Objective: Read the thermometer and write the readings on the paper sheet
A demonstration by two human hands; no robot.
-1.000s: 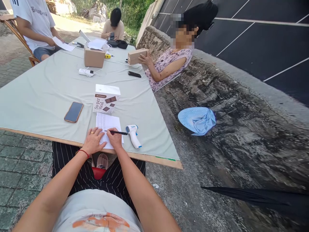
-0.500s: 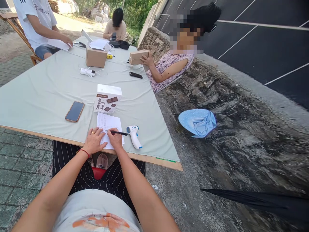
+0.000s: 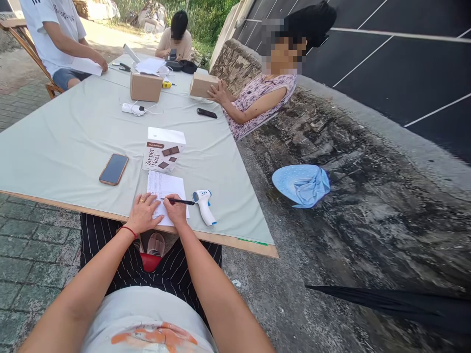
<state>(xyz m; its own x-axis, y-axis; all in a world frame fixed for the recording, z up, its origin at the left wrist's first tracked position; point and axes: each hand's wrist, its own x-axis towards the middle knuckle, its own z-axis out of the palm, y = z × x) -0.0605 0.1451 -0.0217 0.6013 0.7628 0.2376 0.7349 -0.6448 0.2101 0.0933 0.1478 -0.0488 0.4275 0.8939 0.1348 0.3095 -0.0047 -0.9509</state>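
My left hand (image 3: 144, 213) lies flat with its fingers spread, over the left side of a printed sheet of paper (image 3: 172, 186) at the table's front edge. A black pen (image 3: 184, 201) is gripped in my right hand (image 3: 175, 212), its tip on the paper close to my left fingertips. Just right of the paper, a white and blue infrared thermometer (image 3: 204, 208) lies on its side. Behind the sheet stands a white box (image 3: 164, 150) with brown bars printed on it. To the left rests a phone (image 3: 114, 169) in a brown case.
A cloth-covered table (image 3: 66, 147) stretches away from me. A cardboard box (image 3: 145, 87) topped with papers, a white power strip (image 3: 133, 109) and a black phone (image 3: 206, 113) lie farther back. Three people sit around it; one at right holds a carton (image 3: 202, 85). A blue hat (image 3: 302, 185) is at right.
The person at right has turned the carton and moved it slightly left, with both hands now near it. My hands and the pen look almost unmoved.
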